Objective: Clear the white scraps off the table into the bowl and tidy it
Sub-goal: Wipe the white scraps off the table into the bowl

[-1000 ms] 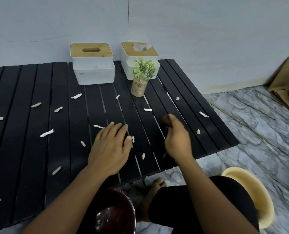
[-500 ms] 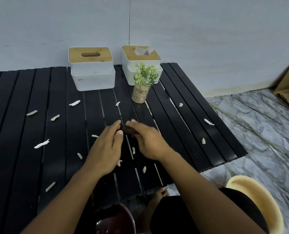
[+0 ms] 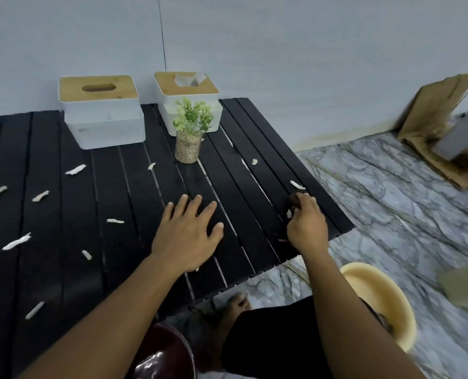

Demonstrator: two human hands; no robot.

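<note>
Several white scraps lie scattered on the black slatted table (image 3: 63, 269), among them one scrap (image 3: 75, 169) at the back left and another scrap (image 3: 297, 184) near the right edge. My left hand (image 3: 189, 231) lies flat on the table's middle, fingers spread, holding nothing. At the right edge, my right hand (image 3: 305, 222) has its fingers curled and pinched on a white scrap (image 3: 289, 213). A small dark thing at its fingertips is unclear. A dark glossy bowl (image 3: 161, 356) sits below the table's front edge, partly hidden by my left forearm.
Two white tissue boxes with wooden lids (image 3: 101, 113) (image 3: 186, 97) stand at the back, with a small potted plant (image 3: 189, 138) in front of them. A cream basin (image 3: 377, 296) sits on the marble floor by my knee. Cardboard (image 3: 440, 127) leans on the wall at the right.
My hands, close together at the table's middle half a second ago, have parted. The right hand moved to the scrap near the right edge; the left opened flat.
</note>
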